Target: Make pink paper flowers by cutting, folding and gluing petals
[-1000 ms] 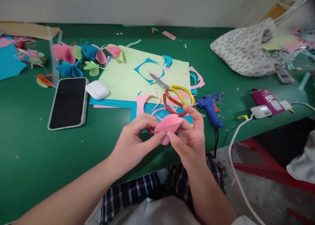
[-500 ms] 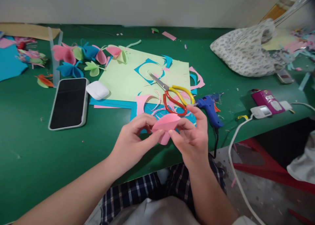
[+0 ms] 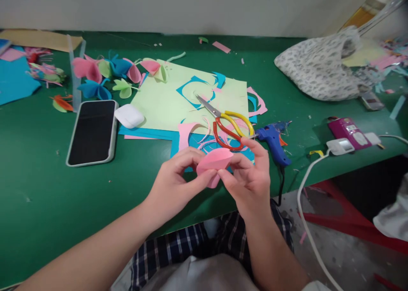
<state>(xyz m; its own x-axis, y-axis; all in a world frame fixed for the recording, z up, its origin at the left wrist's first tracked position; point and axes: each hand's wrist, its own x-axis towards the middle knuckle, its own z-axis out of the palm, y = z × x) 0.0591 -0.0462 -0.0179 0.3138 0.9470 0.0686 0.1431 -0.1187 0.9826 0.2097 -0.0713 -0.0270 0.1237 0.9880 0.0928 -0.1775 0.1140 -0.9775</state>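
Pink paper piece (image 3: pixel 216 160) is off the surface, over the middle of the near edge of the green bench (image 3: pixel 41 206), between both hands. Curled: rounded upper flap with an open fold, narrower tab sticking out below.

Left hand (image 3: pixel 180 176): grasping it, thumb on the front, bent fingers round its left side. Right hand (image 3: pixel 247 176): grasping it too, thumb at the lower right of the fold, fingers behind. One right finger sticks up clear of the paper, by the scissors handles in view; can't tell if it touches them. Thumb tips nearly meet.

Just beyond the hands, toward the far edge: pink offcut (image 3: pixel 184 134) with curled strips on blue sheets (image 3: pixel 143 132). Pale-green sheet (image 3: pixel 162 108) lies on top of those and carries a blue cut-out frame (image 3: pixel 185 89). Scissors (image 3: pixel 216 112) lie across it, blades toward the far edge, red and yellow handles toward the near edge.

Blue glue gun (image 3: pixel 272 140) right of the scissors, nozzle at the handles, black cord (image 3: pixel 281 189) dropping over the near edge.

Left: phone (image 3: pixel 92 131), screen dark, white case (image 3: pixel 130 115) at its right side. Paper flowers (image 3: pixel 89 68) in pink, blue and green behind them, toward the far edge. Patterned bag (image 3: pixel 314 70) right, also toward the far edge; purple box (image 3: pixel 349 131) right, closer to the near edge.
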